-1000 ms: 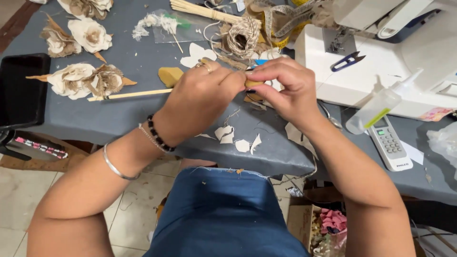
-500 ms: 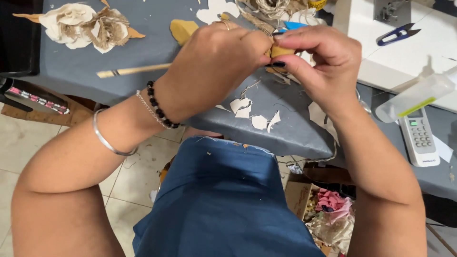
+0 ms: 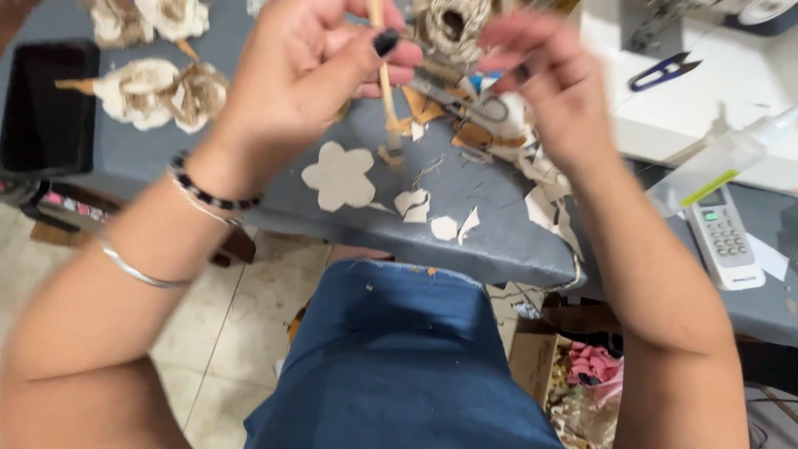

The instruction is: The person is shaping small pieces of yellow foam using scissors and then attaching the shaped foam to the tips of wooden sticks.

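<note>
We pinch a thin stick (image 3: 384,79) upright in the closed left hand (image 3: 320,62) above the table (image 3: 499,224); the blurred right hand (image 3: 553,91) seems empty, half-open. Assembly under way; next calls for steadying it.

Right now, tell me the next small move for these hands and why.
Probably bring the right hand back to the wooden stick that the left hand pinches upright. The right hand looks blurred, apart from the stick, and the flower-shaped cutout lies loose on the grey table below.
</note>
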